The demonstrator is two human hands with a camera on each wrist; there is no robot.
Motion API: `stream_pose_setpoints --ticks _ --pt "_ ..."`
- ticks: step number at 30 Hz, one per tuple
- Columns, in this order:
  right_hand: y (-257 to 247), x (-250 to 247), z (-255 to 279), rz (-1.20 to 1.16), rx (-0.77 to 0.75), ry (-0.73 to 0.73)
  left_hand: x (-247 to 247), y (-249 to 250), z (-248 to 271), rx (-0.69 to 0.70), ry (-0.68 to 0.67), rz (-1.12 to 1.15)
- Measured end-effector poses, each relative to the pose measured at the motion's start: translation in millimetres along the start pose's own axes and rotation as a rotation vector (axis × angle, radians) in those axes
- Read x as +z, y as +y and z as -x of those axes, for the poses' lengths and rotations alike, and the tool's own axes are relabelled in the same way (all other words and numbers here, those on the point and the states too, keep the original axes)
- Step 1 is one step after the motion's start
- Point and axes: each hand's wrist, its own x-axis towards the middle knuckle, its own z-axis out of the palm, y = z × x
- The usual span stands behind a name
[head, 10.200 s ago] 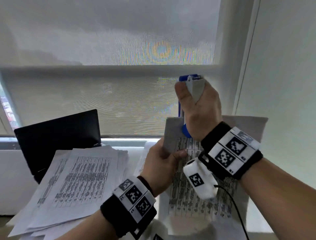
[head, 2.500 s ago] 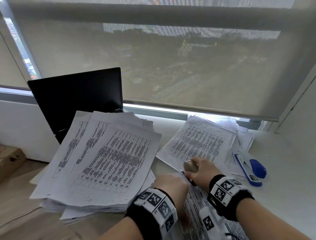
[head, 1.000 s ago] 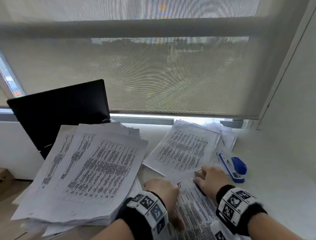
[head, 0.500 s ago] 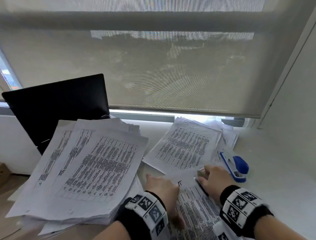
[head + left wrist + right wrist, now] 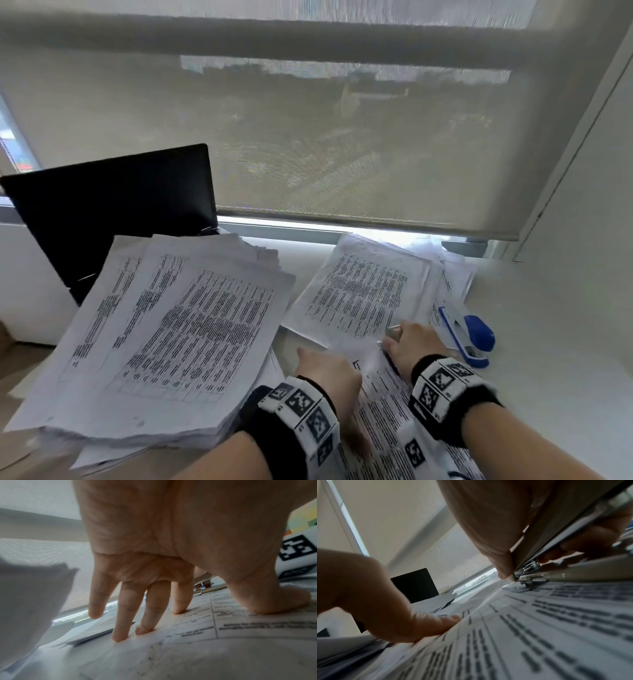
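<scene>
A stapled set of printed sheets [image 5: 383, 407] lies flat at the desk's near edge. My left hand [image 5: 325, 373] rests on its upper left part, straight fingers [image 5: 120, 615] and thumb pressing the paper [image 5: 231, 628] down. My right hand [image 5: 411, 346] is at the set's top corner, curled round a grey metal stapler-like tool [image 5: 394, 331]. In the right wrist view the tool [image 5: 556, 545] sits low over the sheet [image 5: 539, 628], its metal nose touching the paper. A blue stapler [image 5: 469, 337] lies on the desk just right of my right hand.
A thick, fanned stack of printed sheets [image 5: 171, 325] fills the left of the desk, in front of an open black laptop [image 5: 113, 212]. A second pile of sheets [image 5: 363, 291] lies by the window sill. White desk surface [image 5: 555, 349] and a wall are on the right.
Ten seconds ago I held the sheets and the blue stapler up in the air; now the sheets lie on the desk and the blue stapler lies aside. Over the last second my hands have barely moved.
</scene>
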Motion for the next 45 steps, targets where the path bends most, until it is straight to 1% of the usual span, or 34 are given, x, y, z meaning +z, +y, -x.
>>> stream_pose_setpoints --ticks 2,5,9,11,13,16,21,24,27,30,33,34,40,41,45 --pt "-4 1 -5 -0.018 0.002 -0.01 -1 0 0 0.029 -0.013 0.017" --pt "-8 0 -8 -0.034 -0.001 -0.013 0 1 1 0.032 0.006 0.022" --pt "-1 -4 -5 0.034 -0.06 -0.003 -5 3 2 -0.006 -0.014 0.008" --pt "2 -6 -5 0.07 -0.097 -0.007 -7 2 4 0.01 -0.019 0.019" --pt "1 -7 -7 0.075 -0.105 -0.012 -5 2 3 0.031 0.003 0.019" --pt "-7 -4 -14 0.066 -0.081 0.011 -4 3 3 0.045 0.09 0.028" --pt "-19 1 -31 -0.055 0.005 0.039 -6 5 5 0.036 0.138 0.037" --pt "-21 -3 -34 -0.091 0.032 0.033 -4 4 7 0.028 0.111 0.055" --pt "-18 -4 -28 -0.045 -0.049 0.033 0 2 7 0.014 0.117 0.098" --pt "-10 -4 -16 -0.013 -0.153 0.049 1 -4 3 -0.058 0.106 0.103" --pt "-2 -6 -6 -0.01 -0.181 0.033 -5 -11 -8 -0.091 0.171 0.088" --pt "0 -7 -4 -0.009 -0.187 0.023 -7 -13 -11 -0.094 0.173 0.083" --pt "3 -8 -4 -0.01 -0.19 0.014 -1 -26 -31 -0.096 0.03 0.106" --pt "3 -8 -5 -0.014 -0.188 0.015 0 -28 -32 -0.097 0.039 0.112" --pt "3 -4 -5 -0.039 -0.186 0.026 -4 -32 -35 -0.084 0.163 0.133"
